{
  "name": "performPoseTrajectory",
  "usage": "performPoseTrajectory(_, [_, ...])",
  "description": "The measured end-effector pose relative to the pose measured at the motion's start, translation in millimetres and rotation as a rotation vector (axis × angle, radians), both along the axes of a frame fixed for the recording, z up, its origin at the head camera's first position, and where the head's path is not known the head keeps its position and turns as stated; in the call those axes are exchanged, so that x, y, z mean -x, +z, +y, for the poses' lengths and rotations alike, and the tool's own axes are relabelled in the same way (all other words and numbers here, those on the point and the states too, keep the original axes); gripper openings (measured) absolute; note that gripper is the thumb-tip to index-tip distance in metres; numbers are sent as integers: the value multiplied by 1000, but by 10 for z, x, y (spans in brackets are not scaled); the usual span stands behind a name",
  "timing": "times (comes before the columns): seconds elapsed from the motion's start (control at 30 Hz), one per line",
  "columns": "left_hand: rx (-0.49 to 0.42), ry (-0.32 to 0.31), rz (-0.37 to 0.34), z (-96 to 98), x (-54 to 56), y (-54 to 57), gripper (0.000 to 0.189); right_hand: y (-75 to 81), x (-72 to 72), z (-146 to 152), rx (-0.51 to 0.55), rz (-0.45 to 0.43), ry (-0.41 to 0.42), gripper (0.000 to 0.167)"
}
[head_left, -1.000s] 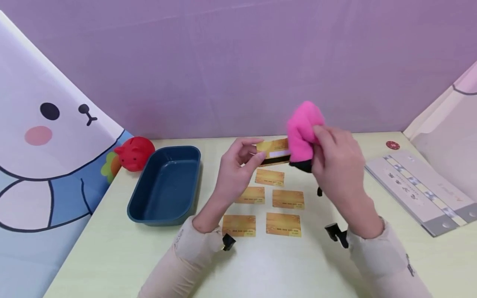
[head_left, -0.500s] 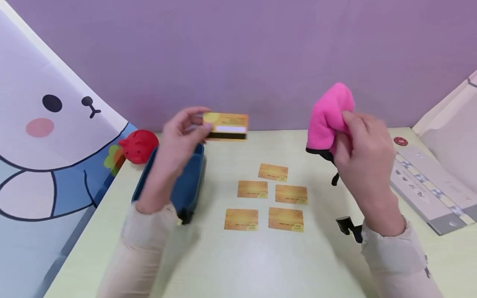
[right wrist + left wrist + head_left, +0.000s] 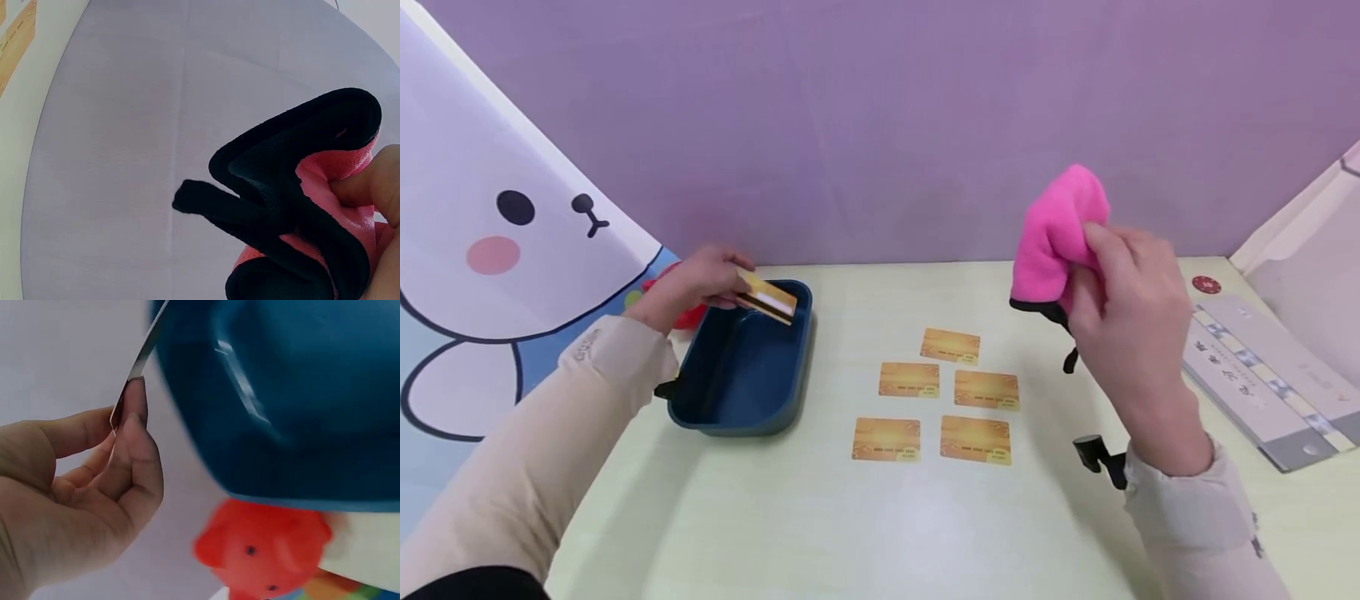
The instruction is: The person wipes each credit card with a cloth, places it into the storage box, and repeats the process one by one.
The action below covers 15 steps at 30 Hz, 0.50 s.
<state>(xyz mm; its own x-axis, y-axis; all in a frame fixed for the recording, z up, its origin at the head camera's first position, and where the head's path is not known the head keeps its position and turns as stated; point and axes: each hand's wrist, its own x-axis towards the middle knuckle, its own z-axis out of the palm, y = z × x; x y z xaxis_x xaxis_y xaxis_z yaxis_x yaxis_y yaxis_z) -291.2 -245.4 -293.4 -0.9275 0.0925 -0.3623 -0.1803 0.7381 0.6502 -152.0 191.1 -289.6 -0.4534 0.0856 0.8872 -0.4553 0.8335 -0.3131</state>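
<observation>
Card slants down over the back part of the blue tray, its far end free, while the left hand pinches the near end between thumb and fingers. That narrow grip looks like the weak point: most of the card sticks out unsupported, so if the thumb eases too soon, or the free end knocks the rim, it could twist loose and land outside the tray. The red pig sits right by the tray's wall (whether they touch, I can't tell), and a low sweep of hand or sleeve could shove it. A small black clip at the left cuff shows near the rim too; if it catches, the tray could be dragged askew.

Well apart from the tray, the right hand holds a pink cloth bunched between thumb and fingers, up off the table. Its black-edged opening points downward in the head view, so anything loose inside (none can be made out) might slide out. A black strap dangles below it; if that hand sinks and swings inward, the strap could brush the five flat cards on the table and scatter them. They lie separate, with nothing holding them in place.
</observation>
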Motion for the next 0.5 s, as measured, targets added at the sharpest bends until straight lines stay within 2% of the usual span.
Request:
performPoseTrajectory(0.2, [14, 3, -157, -31, 78, -227, 48, -4, -6, -49, 6, 3, 7, 26])
performPoseTrajectory(0.3, [52, -1, -204, -44, 65, -264, 48, -1, -7, -88, -2, 2, 14, 26])
performPoseTrajectory(0.5, [90, -2, -241, -73, 40, -296, 50, 11, 1, -133, -12, 7, 22, 26])
